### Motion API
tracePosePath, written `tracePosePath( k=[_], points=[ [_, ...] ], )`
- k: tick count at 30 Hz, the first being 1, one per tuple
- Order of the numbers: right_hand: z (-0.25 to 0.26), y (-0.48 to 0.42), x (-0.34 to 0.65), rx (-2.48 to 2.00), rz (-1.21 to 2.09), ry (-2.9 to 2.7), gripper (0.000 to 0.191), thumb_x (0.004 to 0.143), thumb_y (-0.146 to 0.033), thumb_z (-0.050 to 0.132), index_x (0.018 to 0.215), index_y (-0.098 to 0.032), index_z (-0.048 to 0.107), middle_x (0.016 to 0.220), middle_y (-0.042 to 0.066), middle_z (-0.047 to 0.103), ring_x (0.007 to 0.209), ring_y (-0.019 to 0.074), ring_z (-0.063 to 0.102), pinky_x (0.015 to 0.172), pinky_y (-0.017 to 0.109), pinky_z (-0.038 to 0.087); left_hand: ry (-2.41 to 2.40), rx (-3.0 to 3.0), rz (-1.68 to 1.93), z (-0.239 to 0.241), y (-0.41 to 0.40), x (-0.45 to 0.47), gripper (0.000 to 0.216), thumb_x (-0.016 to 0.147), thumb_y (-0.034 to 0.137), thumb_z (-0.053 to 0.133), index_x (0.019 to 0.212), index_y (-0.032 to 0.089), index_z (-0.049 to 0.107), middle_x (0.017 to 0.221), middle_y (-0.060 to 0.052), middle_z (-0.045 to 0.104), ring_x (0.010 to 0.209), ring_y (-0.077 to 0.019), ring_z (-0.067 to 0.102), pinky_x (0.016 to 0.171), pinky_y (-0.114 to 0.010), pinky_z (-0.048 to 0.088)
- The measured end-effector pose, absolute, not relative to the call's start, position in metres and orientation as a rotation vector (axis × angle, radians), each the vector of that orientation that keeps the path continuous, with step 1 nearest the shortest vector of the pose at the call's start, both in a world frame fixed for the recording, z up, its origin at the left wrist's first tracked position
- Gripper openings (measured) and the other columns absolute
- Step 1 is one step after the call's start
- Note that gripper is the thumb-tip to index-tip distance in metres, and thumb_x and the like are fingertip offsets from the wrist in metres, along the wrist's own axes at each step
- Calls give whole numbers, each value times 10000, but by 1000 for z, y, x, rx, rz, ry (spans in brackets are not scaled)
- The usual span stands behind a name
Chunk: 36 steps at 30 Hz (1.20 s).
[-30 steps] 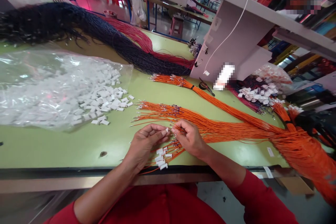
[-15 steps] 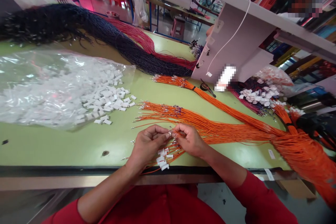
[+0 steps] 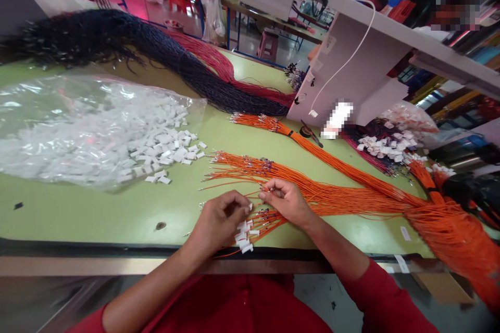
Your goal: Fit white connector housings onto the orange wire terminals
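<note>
My left hand (image 3: 219,220) is closed in a pinch, with a small white connector housing (image 3: 250,207) at its fingertips. To its right, my right hand (image 3: 287,202) pinches an orange wire near its metal-tipped end, level with the loose wire ends. Below both hands lies a small cluster of white connector housings (image 3: 245,235) fitted on orange wires. A spread bundle of orange wires (image 3: 312,187) runs from beside my hands toward the right, its metal terminals pointing left.
A clear plastic bag (image 3: 78,130) spills many white housings (image 3: 175,153) on the left. A second orange bundle (image 3: 332,158), tied with a black band, lies behind. Dark blue wires (image 3: 167,57) and red wires (image 3: 214,60) stretch along the back. Small snips (image 3: 310,132) lie near a grey panel (image 3: 351,62).
My hands have moved apart from where their fingertips met. The left went slightly down with the white housing, while the right shifted a little up. The view has tilted slightly.
</note>
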State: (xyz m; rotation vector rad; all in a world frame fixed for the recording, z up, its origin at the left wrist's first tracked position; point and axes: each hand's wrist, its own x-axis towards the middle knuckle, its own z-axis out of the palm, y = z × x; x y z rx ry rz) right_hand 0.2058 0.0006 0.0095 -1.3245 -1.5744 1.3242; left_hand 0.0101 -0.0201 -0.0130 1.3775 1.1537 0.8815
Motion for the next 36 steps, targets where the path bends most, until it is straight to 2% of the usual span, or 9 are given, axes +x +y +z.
tracePosePath(
  k=[3,6,13,17,20,24,29,33,36],
  points=[
    [12,0,206,-1294,1257,-1690,339,884,-496,653,789,-171,641,653,-24,524,574,104,413,540,228,326,1123,1777,877,-11,-25,2,156,849,182,556,818,214,706,834,-36,720,785,-187,644,732,-317,498],
    [11,-1,207,-1278,1114,-1890,316,960,-407,568,766,-169,644,643,-25,505,611,114,443,584,235,333,1121,1936,1017,0,-25,2,171,889,219,558,897,217,728,954,-67,713,917,-217,639,841,-364,494],
    [2,-4,205,-1323,1033,-2016,175,910,-204,541,765,-171,633,697,-6,581,672,133,517,642,240,372,1148,1722,966,15,-23,17,169,884,333,644,945,206,737,727,-3,681,634,-142,567,605,-253,449],
    [3,-2,208,-1351,1317,-1771,159,865,-309,636,779,-180,603,660,-33,527,615,116,463,587,226,361,1139,1580,934,6,-22,18,222,917,343,571,893,186,725,753,-15,720,644,-140,614,582,-232,455],
    [10,0,212,-1323,1552,-1600,258,782,-390,742,849,-184,604,674,-43,519,606,109,451,571,222,354,1214,1627,911,-1,-20,17,219,922,327,549,856,181,698,717,-7,699,615,-135,601,567,-231,445],
    [16,1,213,-1310,1500,-1662,252,827,-387,701,767,-165,600,687,-28,509,636,108,437,603,234,348,1238,1819,873,1,-21,15,220,938,274,513,846,191,695,693,-6,681,625,-147,610,583,-250,449],
    [7,-2,211,-1295,1541,-1629,260,882,-407,652,793,-173,580,698,-28,505,619,106,421,583,236,339,1335,2182,936,5,-17,-23,329,976,280,450,1214,168,647,978,-104,723,884,-229,666,801,-360,535],
    [3,-1,210,-1330,1473,-1652,245,890,-395,644,791,-183,569,692,-32,488,622,111,424,591,238,346,1959,2335,823,-3,-1,-81,363,956,342,454,1168,133,663,1090,-182,679,994,-342,624,898,-508,499],
    [4,-1,210,-1350,1447,-1678,236,894,-394,632,801,-186,570,709,-26,499,640,118,441,603,239,361,2214,2292,645,-9,11,-113,451,950,410,449,1195,84,644,1162,-233,631,1084,-401,582,926,-543,480]
  ],
)
